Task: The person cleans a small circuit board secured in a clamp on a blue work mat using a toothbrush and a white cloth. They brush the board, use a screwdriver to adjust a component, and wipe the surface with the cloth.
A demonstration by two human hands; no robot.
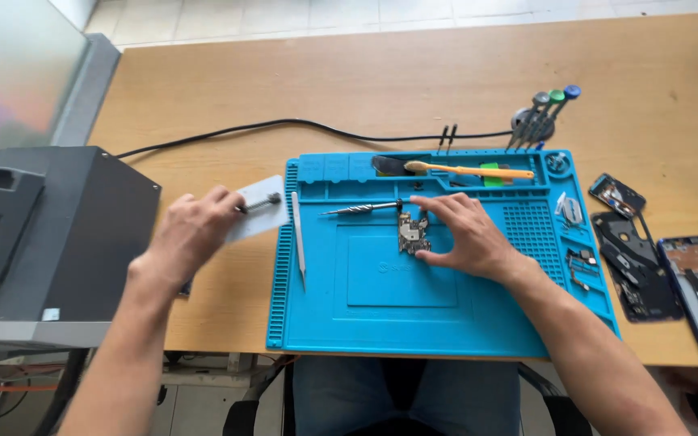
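Right hand point(468, 239) flat on blue mat point(381, 311), fingers spread, thumb and index touching small circuit board point(413, 232) near mat centre; pinning it, not gripping. Left hand point(193, 232) off mat's left edge, on worktop point(228, 89), fingers curled loosely over white plate point(262, 205) with grey metal fixture point(262, 202) on top; actual grip hidden, cannot tell. Screwdriver point(363, 209) lying crosswise on mat just above board, tip pointing left. White spudger point(298, 240) lying along mat's left side, near its ridged edge. Orange-handled brush point(468, 170) in tray slots at mat's far edge, beside dark object point(387, 166) and green piece point(490, 173). Screwdriver stand point(536, 119) with several drivers just beyond mat's far right corner. Black cable point(284, 123) running across worktop from left toward stand. Small loose parts point(579, 266) on mat's right side. Disassembled phone pieces point(648, 258) on worktop near right edge: dark frame, small module, blue-edged shell. Dark grey box point(50, 234) at worktop's left edge. Legs in jeans point(405, 396) visible below near edge.
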